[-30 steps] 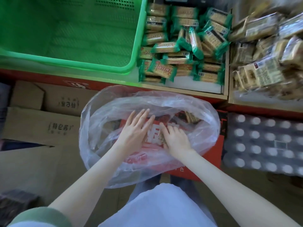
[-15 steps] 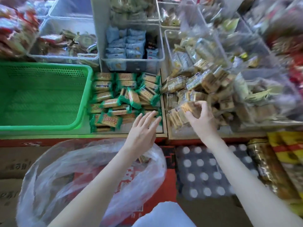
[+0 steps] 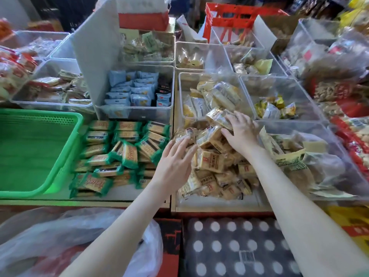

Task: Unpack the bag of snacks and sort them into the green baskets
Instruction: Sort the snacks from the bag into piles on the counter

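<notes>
An empty green basket (image 3: pixel 30 156) stands at the left of the shelf. Beside it lies a pile of green-wrapped snacks (image 3: pixel 123 152), then a pile of tan snack packets (image 3: pixel 215 166) in a clear tray. My right hand (image 3: pixel 242 132) is on top of the tan pile, its thumb and fingers pinching one tan packet (image 3: pixel 216 116). With straight fingers, my left hand (image 3: pixel 175 156) touches the left side of that pile. The clear plastic bag (image 3: pixel 60 236) hangs open at the bottom left, under my left forearm.
Clear bins behind hold blue packets (image 3: pixel 135 90) and other wrapped snacks. A white divider board (image 3: pixel 93 56) stands upright at the back left. A shrink-wrapped pack of bottles (image 3: pixel 229 246) sits below the shelf edge. A red crate (image 3: pixel 235 15) is far back.
Both hands left the plastic bag and rose to the shelf. The right hand carried a tan packet onto the tan pile. The left hand moved right onto the same pile.
</notes>
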Action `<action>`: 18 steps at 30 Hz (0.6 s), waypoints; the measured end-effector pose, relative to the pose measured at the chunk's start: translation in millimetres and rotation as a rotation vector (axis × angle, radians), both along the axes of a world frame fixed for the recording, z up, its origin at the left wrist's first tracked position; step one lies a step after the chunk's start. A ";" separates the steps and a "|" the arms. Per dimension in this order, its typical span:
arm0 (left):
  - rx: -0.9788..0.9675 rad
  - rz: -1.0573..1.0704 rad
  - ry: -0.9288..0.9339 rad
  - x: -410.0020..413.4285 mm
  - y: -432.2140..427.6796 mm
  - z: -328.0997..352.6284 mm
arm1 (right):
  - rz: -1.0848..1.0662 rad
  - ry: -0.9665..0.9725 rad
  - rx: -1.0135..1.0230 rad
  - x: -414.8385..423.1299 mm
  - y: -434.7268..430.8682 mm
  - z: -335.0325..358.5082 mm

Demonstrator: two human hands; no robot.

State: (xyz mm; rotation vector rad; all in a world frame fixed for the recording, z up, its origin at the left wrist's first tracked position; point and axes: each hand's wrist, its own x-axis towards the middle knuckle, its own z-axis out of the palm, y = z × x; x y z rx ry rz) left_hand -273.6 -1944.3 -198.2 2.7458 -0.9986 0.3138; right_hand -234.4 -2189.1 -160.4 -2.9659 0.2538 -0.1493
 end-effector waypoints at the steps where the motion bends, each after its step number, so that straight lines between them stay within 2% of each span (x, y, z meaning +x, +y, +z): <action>1: 0.008 -0.002 0.012 0.0 2.0 -3.4 | 0.000 -0.012 0.000 -2.3 0.1 -2.1; 3: 0.000 0.004 0.034 -1.9 9.8 -10.7 | 0.007 -0.097 -0.002 -11.0 5.1 -3.4; 6: -0.058 0.040 0.053 -9.2 30.3 -22.2 | 0.043 -0.348 0.072 -34.5 31.8 -0.7; 9: -0.095 0.068 0.053 -24.7 62.5 -40.3 | 0.236 -0.503 0.149 -71.7 83.3 -12.4; 14: -0.072 0.031 0.044 -70.7 137.5 -83.8 | 0.646 -0.337 0.261 -141.7 178.5 -80.3; 16: 0.004 -0.023 0.077 -87.8 169.7 -99.9 | 0.794 -0.237 0.306 -161.8 210.1 -110.3; 18: 0.130 -0.115 0.111 -100.2 198.8 -114.9 | 0.854 -0.131 0.306 -176.6 238.0 -138.3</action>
